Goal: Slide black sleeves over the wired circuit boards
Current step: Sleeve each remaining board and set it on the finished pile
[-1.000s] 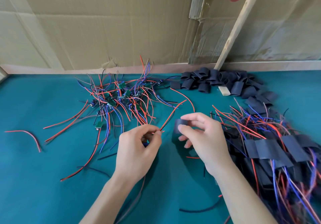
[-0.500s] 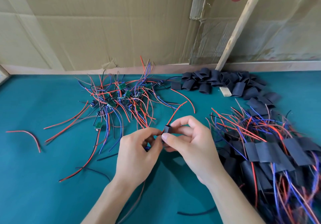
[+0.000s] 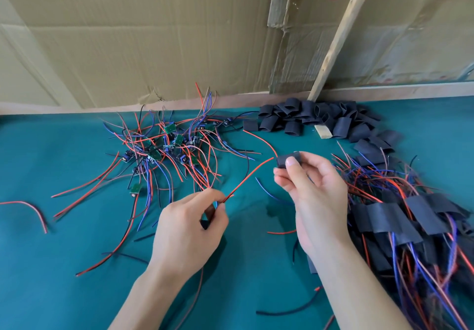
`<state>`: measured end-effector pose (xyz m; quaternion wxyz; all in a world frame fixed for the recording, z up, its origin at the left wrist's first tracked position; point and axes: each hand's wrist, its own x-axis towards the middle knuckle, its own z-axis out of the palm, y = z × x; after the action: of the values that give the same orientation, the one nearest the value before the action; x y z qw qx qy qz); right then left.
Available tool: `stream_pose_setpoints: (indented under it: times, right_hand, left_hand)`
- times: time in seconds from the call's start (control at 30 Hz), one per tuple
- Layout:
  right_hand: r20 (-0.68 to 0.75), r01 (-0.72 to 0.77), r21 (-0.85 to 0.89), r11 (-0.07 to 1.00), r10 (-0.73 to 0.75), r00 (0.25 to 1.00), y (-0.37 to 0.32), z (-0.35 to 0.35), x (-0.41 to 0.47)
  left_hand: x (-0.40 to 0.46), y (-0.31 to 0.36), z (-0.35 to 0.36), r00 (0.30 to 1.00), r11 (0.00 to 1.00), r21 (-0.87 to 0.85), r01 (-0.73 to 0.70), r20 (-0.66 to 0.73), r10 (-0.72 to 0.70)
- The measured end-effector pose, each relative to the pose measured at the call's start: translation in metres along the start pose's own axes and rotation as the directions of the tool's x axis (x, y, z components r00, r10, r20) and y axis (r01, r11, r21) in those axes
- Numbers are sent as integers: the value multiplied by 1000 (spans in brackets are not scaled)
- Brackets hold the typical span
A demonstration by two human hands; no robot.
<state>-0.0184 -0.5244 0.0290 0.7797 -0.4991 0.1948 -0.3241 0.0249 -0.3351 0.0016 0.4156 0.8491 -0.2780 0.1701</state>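
The right hand (image 3: 311,188) pinches a black sleeve (image 3: 287,159); the left hand (image 3: 187,229) pinches red wire (image 3: 246,179), its curled fingers hiding the board.

Pretty bright, even daylight, soft and diffuse, no harsh glare anywhere. The hands drop only faint shadows on the teal tabletop (image 3: 64,265), just below and right of them. Wide-angle lens bends the tabletop's back edge and the cardboard (image 3: 128,35). Centre is sharp; the wires (image 3: 436,278) at lower right smear into blur.
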Motion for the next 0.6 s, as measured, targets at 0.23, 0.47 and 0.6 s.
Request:
stream_pose_setpoints:
  times: [0.23,0.47,0.6]
  right_hand:
    - [50,-23,11,1000,22,999,0,-1,0]
    - [51,6,-56,998,-4,999,0,-1,0]
    - [39,34,-103,994,-30,999,-4,-2,3]
  left_hand:
    - [-1,4,0,999,998,54,-41,4,41]
    - [-3,6,0,993,987,115,-114,20,112]
    - [-4,5,0,992,987,97,-127,24,125]
